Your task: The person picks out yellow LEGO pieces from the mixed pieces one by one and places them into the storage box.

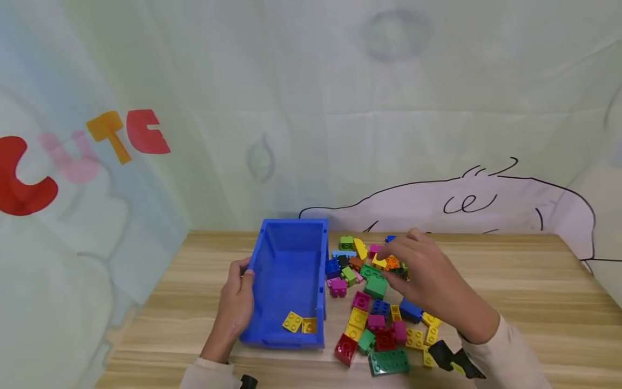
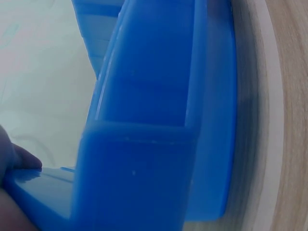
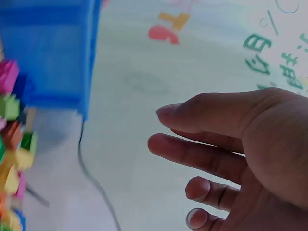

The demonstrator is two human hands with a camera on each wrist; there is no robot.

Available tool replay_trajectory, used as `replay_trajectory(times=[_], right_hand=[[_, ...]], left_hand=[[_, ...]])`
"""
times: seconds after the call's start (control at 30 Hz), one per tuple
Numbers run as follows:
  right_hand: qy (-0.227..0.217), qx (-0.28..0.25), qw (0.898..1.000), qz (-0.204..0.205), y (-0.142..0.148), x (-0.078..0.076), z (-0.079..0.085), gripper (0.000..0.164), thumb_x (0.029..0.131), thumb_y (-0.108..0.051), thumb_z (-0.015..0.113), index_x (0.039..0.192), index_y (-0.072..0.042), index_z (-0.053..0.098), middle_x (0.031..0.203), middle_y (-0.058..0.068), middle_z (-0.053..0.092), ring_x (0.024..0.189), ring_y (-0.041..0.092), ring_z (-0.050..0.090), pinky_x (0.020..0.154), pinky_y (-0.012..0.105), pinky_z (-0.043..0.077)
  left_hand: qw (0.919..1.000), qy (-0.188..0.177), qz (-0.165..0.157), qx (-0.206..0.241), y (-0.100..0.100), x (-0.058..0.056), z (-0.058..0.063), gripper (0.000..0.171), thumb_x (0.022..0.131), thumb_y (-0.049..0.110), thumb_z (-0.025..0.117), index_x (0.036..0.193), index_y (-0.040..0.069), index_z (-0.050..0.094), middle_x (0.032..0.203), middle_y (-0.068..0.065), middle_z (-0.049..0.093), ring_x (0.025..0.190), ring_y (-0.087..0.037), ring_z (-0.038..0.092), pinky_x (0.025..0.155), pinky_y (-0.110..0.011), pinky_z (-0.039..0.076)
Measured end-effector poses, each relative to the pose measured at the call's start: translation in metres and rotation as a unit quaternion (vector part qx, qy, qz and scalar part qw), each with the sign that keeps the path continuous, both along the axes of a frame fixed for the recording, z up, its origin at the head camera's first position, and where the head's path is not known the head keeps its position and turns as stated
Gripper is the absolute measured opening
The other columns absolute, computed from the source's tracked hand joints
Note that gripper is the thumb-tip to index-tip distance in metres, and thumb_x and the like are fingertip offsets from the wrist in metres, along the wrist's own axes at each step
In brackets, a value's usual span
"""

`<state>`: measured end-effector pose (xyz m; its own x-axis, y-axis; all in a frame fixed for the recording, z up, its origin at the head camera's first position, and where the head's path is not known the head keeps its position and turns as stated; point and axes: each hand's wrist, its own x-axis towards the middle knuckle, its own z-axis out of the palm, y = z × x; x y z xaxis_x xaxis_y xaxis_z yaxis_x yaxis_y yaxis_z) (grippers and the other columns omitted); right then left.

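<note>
A blue plastic bin [image 1: 297,281] stands on the table, with two yellow toy bricks [image 1: 292,322] inside at its near end. My left hand [image 1: 233,308] grips the bin's left rim, thumb on top; the left wrist view shows only part of this hand at the lower left, beside the bin wall [image 2: 134,178]. Over the pile of loose bricks hangs my right hand [image 1: 430,281], thumb and fingers apart. In the right wrist view that hand [image 3: 260,154] has slightly bent fingers and holds nothing. Below it lie green bricks [image 1: 376,287] and orange bricks [image 1: 391,263], partly hidden.
Many coloured bricks spread along the bin's right side, including a long dark green brick [image 1: 389,362] and a red brick [image 1: 346,349] near the front. Behind the wooden table [image 1: 529,286] hangs a printed curtain [image 1: 311,135].
</note>
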<state>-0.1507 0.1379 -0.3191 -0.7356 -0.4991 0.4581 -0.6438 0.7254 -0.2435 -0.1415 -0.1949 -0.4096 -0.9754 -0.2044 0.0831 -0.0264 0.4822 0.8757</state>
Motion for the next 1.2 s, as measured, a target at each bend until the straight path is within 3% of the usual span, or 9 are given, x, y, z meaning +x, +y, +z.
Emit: replay_trajectory(times=[0.23,0.43,0.83,1.2], right_hand=[[-0.089,0.067,0.994,0.019,0.019,-0.003,-0.023,0.023,0.073,-0.008,0.088,0.092,-0.015,0.076,0.090,-0.005,0.073,0.082,0.014,0.055,0.069,0.032,0.054],[-0.137,0.090,0.986,0.015,0.023,-0.007,-0.042,0.024,0.072,-0.004,0.089,0.090,-0.013,0.076,0.091,-0.002,0.074,0.085,0.018,0.058,0.073,0.038,0.056],[-0.173,0.122,0.977,0.005,0.022,-0.015,-0.074,0.020,0.071,-0.007,0.089,0.083,-0.015,0.076,0.084,-0.005,0.072,0.078,0.013,0.056,0.072,0.036,0.056],[-0.217,0.148,0.965,0.000,0.019,-0.014,-0.078,0.022,0.070,-0.014,0.091,0.085,-0.016,0.076,0.086,-0.004,0.073,0.076,0.015,0.049,0.069,0.036,0.049]], left_hand=[[1.0000,-0.004,-0.003,0.004,0.000,-0.001,0.001,0.037,0.109,0.018,0.031,0.141,0.004,0.040,0.141,-0.020,0.049,0.128,-0.038,0.049,0.107,-0.059,0.036],[1.0000,-0.002,-0.006,0.005,0.000,0.000,0.000,0.037,0.109,0.019,0.031,0.141,0.004,0.040,0.141,-0.020,0.049,0.127,-0.038,0.049,0.106,-0.059,0.037],[1.0000,-0.004,-0.003,0.004,0.001,0.000,0.000,0.036,0.109,0.019,0.031,0.141,0.004,0.040,0.140,-0.020,0.050,0.125,-0.038,0.051,0.105,-0.059,0.038],[1.0000,0.001,-0.002,-0.001,0.000,0.000,-0.001,0.036,0.109,0.019,0.031,0.141,0.004,0.040,0.141,-0.020,0.050,0.125,-0.037,0.051,0.105,-0.059,0.038]])
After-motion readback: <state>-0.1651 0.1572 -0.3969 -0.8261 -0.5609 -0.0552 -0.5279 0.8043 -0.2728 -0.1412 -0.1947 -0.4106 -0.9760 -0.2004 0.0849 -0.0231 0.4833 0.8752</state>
